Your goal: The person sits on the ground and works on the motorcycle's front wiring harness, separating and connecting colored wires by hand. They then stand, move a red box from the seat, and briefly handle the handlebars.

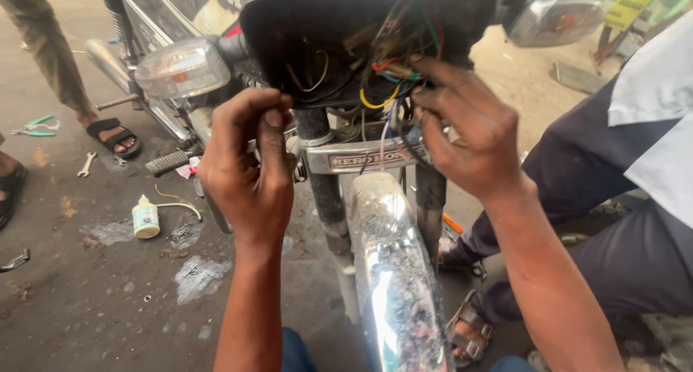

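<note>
Head view, tangled coloured wires (pixel 390 83), right hand (pixel 469 133) pinching

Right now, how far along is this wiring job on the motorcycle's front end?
Done: the headlight housing is open, its coloured wires hanging loose. In hand: the right hand pinches the wire bundle and the left hand grips something small I cannot make out. Left: the wires are still exposed, and a wrench lies on the floor.

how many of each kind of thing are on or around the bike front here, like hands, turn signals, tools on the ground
hands at the wiring: 2, left hand, right hand
turn signals: 2, one, other
chrome fender: 1
small bottle: 1
wrench on ground: 1
total: 7
</note>
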